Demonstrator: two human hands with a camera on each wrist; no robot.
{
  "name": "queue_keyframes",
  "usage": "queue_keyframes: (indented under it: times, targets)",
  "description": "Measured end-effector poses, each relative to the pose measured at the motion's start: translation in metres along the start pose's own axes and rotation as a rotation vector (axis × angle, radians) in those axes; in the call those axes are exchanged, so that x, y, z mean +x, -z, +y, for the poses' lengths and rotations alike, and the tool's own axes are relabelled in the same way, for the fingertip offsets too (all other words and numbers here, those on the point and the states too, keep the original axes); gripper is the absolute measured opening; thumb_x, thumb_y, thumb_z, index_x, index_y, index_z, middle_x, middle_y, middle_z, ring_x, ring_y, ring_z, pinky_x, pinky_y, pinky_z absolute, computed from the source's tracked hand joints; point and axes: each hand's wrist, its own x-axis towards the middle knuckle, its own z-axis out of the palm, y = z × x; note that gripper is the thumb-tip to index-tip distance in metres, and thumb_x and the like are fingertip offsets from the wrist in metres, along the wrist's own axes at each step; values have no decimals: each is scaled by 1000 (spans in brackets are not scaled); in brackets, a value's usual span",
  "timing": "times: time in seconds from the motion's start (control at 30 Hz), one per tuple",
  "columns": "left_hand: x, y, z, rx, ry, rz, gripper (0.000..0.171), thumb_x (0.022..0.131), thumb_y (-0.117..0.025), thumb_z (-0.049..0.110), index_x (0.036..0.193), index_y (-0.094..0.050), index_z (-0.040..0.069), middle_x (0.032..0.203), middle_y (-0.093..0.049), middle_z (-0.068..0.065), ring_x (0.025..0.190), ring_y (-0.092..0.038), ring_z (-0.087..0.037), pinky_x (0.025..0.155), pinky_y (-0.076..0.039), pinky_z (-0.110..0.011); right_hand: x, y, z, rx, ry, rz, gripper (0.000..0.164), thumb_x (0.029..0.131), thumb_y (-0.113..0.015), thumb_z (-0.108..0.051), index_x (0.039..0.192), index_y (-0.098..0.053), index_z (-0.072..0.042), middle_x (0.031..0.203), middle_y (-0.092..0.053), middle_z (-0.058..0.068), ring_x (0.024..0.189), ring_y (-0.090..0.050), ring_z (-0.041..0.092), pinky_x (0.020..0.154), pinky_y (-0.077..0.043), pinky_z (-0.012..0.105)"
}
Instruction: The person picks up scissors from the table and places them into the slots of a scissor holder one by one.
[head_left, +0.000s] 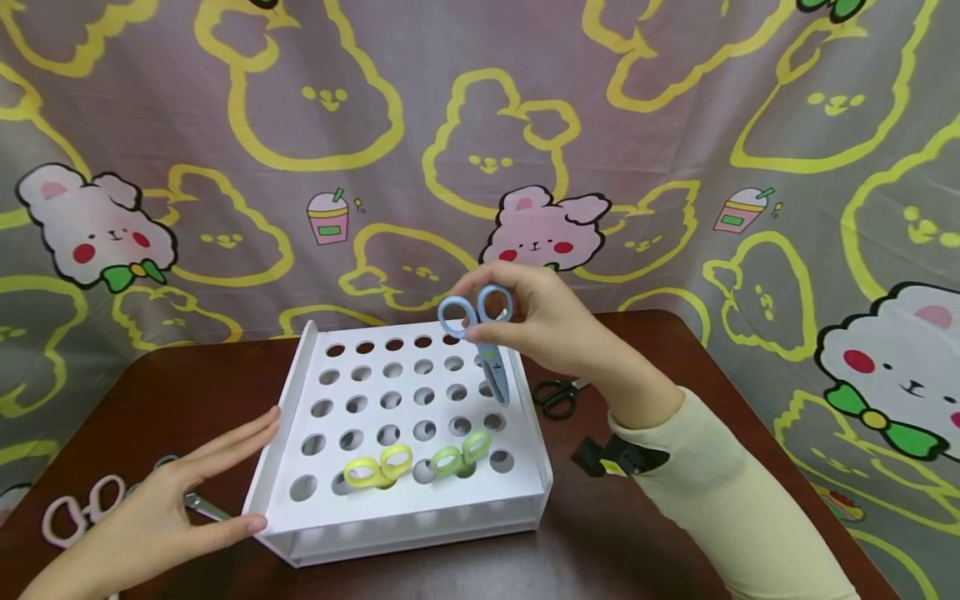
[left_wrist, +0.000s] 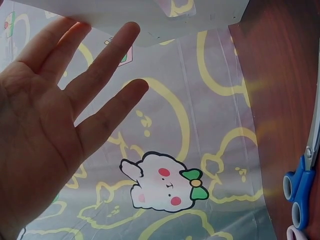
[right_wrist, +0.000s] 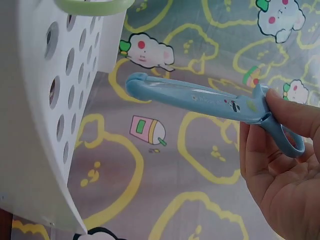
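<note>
A white rack (head_left: 517, 497) with rows of round holes stands on the table. My left hand (head_left: 168, 512) rests its fingertips and thumb along the rack's left side, fingers extended. Over the rack's right part, my right hand (head_left: 551, 321) pinches light-blue children's scissors (head_left: 492, 371) by the handles. Their blades point down toward the holes in the head view, and the right wrist view shows the blue blade covers (right_wrist: 195, 97). In the front row sit yellow scissors (head_left: 381, 471) and green scissors (head_left: 461, 458), handles up, their blades hidden below the top panel.
Black-handled scissors (head_left: 572, 392) lie right of the rack. At the left, pink-handled scissors (head_left: 92, 510) lie partly behind my left hand, close to blue-handled scissors (left_wrist: 301, 187). A patterned curtain (head_left: 420, 192) hangs behind the dark-brown table (head_left: 615, 550).
</note>
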Motion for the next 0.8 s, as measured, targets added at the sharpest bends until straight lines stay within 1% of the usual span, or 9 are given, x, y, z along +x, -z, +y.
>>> queue_keyframes:
  times: [0.13,0.2,0.3,0.37,0.4,0.53,0.63,0.73,0.8]
  targets:
    - [0,0,-1,9,9,-1,88,70,-90,32,148,-48,32,154,-37,28,128,-27,28,87,-27,3,6,-6,0,27,-1,-11,33,83,-77,2,113,-66,-3,81,-65,6,67,-56,20,61,-46,26]
    - [0,0,-1,21,25,-10,88,71,-89,34,148,-47,34,154,-35,30,126,-26,29,85,-32,0,9,-9,-1,30,0,-19,33,83,-77,2,113,-66,-3,81,-65,7,68,-56,20,61,-46,26]
    - [0,0,-2,34,41,-17,89,71,-89,36,148,-46,35,154,-34,30,125,-26,30,83,-35,-3,13,-14,-1,26,7,-30,32,83,-77,2,113,-66,-2,79,-64,7,67,-54,20,60,-44,26]
    - [1,1,-3,43,52,-26,89,72,-88,36,149,-45,36,154,-32,31,124,-24,31,82,-38,-6,16,-17,-2,36,15,-44,31,84,-76,2,112,-66,-2,81,-63,7,66,-51,21,59,-43,26]
    - [1,1,-4,44,51,-27,89,72,-89,36,149,-45,36,154,-32,31,124,-24,31,82,-38,-6,18,-19,-2,38,21,-48,31,84,-76,2,112,-66,-3,81,-61,7,66,-49,22,59,-42,26]
    - [1,2,-4,45,46,-30,89,72,-89,35,149,-45,36,155,-32,31,125,-23,31,82,-37,-5,26,-27,-6,72,29,-73,27,84,-75,2,108,-66,-5,83,-61,6,64,-49,22,60,-43,26]
    - [2,1,-3,40,36,-27,89,71,-89,35,149,-45,35,155,-33,30,125,-24,31,83,-34,-3,30,-33,-9,82,27,-86,24,84,-76,1,105,-65,-6,85,-63,5,66,-52,19,61,-45,26]
    - [2,2,-3,40,39,-31,89,71,-89,34,149,-45,35,154,-32,31,125,-24,31,82,-36,-4,34,-38,-12,88,25,-103,24,83,-77,0,103,-65,-6,89,-63,5,69,-55,17,62,-46,26]
    - [3,2,-2,39,35,-30,89,71,-89,34,149,-45,34,154,-32,31,125,-25,30,83,-36,-3,36,-42,-13,91,22,-115,23,83,-77,0,101,-64,-6,92,-64,5,72,-58,16,65,-48,26]
